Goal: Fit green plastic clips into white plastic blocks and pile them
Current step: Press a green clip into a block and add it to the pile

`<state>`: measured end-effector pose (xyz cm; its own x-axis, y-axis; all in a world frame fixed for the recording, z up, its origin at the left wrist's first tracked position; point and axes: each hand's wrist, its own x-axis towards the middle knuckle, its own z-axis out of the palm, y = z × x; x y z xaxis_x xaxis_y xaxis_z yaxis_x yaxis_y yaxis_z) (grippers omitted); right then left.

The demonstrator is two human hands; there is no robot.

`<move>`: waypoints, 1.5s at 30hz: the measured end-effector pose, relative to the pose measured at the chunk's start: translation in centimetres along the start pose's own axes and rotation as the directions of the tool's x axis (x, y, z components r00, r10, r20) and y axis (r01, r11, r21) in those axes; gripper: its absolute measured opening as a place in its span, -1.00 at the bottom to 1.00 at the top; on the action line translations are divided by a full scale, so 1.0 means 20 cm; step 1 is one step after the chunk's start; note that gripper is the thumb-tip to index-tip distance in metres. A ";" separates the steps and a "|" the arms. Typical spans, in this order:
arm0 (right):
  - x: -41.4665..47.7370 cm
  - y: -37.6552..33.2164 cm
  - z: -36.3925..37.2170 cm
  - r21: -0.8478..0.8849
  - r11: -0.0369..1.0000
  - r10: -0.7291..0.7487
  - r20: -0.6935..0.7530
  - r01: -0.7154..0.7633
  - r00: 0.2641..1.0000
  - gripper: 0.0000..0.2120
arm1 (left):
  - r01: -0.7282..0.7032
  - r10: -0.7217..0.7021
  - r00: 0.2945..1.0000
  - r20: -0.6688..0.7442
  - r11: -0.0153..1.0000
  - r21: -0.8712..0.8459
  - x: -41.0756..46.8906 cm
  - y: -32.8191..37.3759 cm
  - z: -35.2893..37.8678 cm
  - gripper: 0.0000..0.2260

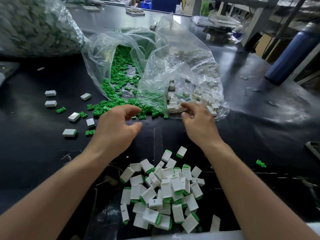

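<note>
Close by, a big pile [164, 193] of finished pieces lies on the black table [259, 132]. Lots are done, but many loose green clips [117, 87] and empty white blocks [199, 97] wait in two clear bags [181, 54]. The left hand [117, 125] hangs loose by the clips, holding nothing. The right hand [199, 122] reaches the blocks; its fingers hide whether it holds one.

Green clips [119, 78], 12 o'clock: moulded plastic, matt. White blocks [166, 189], 6 o'clock: smooth plastic, faint sheen. Bags [181, 54], 12 to 1 o'clock: thin clear plastic film, glossy, creased. Table covering [259, 118]: black sheet, glossy, wrinkled. Bottle [290, 54], 2 o'clock: blue, satin finish, material undetermined.
</note>
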<state>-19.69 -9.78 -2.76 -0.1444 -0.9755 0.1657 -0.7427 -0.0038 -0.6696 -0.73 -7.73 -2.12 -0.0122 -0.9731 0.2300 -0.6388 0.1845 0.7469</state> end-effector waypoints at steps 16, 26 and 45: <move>0.24 -0.03 0.04 -0.384 0.905 -0.025 0.378 0.181 0.925 -0.33 | 0.030 -0.144 0.965 0.219 0.891 0.453 0.28 -0.03 0.16 -0.41; 0.06 0.02 0.03 -0.274 0.924 -0.175 0.316 0.267 0.932 -0.45 | -0.157 0.101 0.978 0.183 0.931 0.330 0.11 -0.01 0.15 -0.60; -0.08 0.03 -0.01 -0.035 0.974 -0.222 0.033 0.223 0.974 -0.69 | -0.199 0.202 0.976 -0.084 0.979 0.048 -0.05 -0.03 0.07 -0.81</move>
<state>-19.97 -8.14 -3.25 0.0457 -0.9570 0.2864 -0.7789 -0.2136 -0.5897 -1.31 -7.08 -3.63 -0.0763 -0.9005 0.4281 -0.6602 0.3674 0.6552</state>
